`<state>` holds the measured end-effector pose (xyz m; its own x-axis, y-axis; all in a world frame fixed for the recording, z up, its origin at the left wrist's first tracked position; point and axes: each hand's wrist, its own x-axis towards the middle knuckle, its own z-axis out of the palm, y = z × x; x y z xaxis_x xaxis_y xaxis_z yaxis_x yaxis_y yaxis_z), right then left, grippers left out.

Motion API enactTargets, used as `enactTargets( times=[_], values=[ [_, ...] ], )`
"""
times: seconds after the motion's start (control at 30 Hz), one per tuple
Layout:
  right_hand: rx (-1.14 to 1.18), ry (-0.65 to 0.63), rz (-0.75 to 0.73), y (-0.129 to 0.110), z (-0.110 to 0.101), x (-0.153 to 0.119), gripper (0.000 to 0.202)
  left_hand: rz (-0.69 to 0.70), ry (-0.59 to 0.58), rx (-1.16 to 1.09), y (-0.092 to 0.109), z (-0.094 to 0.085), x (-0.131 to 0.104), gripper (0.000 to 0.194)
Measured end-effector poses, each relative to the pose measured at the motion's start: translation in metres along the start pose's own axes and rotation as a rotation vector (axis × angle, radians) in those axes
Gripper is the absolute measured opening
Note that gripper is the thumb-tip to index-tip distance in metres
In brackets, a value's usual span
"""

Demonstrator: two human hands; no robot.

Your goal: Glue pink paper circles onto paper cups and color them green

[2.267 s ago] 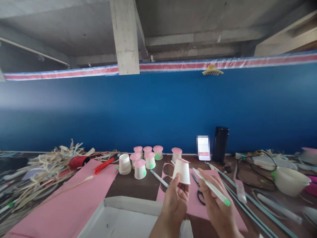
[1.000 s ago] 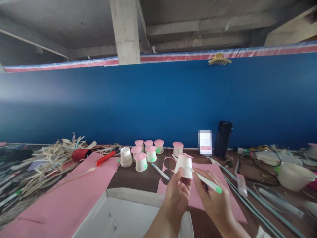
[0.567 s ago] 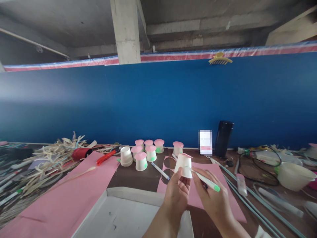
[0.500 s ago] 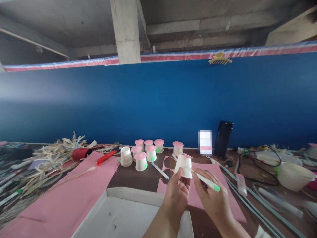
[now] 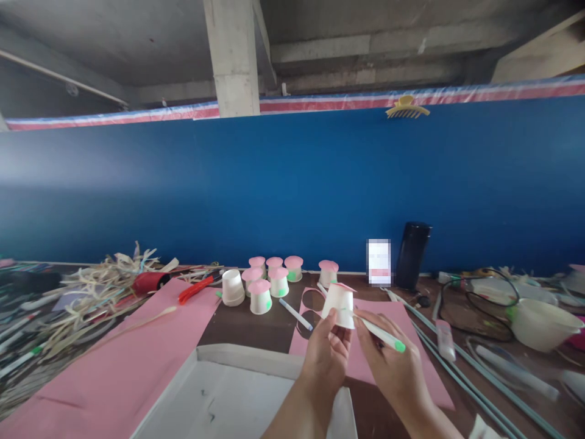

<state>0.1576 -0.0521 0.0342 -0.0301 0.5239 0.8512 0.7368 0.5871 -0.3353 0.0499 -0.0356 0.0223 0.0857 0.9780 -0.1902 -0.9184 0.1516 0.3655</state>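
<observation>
My left hand (image 5: 329,349) grips an upside-down white paper cup (image 5: 339,302) near its rim; a pink paper disc (image 5: 343,286) sits on the cup's raised base. Between the fingers of my right hand (image 5: 393,350) is a white marker with a green end (image 5: 382,335), its tip against the cup's side. A small green mark shows on the cup there. Beyond my hands stand several upside-down cups with pink discs on top and green marks, one of them a nearer cup (image 5: 261,299). A plain white cup (image 5: 233,288) stands left of them.
A white box tray (image 5: 228,356) lies in front. Pink paper (image 5: 119,360) spreads at left, and a sheet with cut-out holes (image 5: 402,314) lies under my hands. A marker (image 5: 296,314), black cylinder (image 5: 412,256), paper strips (image 5: 105,299) and a white bowl (image 5: 542,326) lie around.
Both hands, the cup and the marker keep nearly the same place. The green mark on the cup looks slightly more distinct; the marker's back end has dipped a little.
</observation>
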Motion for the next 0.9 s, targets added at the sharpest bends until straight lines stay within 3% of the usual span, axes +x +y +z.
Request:
enactTargets(
  times=[0.9],
  values=[
    [0.033, -0.072, 0.028, -0.0044, -0.0005, -0.0036, 0.016, 0.015, 0.035, -0.054, 0.0014, -0.0036, 0.0072, 0.016]
  ],
)
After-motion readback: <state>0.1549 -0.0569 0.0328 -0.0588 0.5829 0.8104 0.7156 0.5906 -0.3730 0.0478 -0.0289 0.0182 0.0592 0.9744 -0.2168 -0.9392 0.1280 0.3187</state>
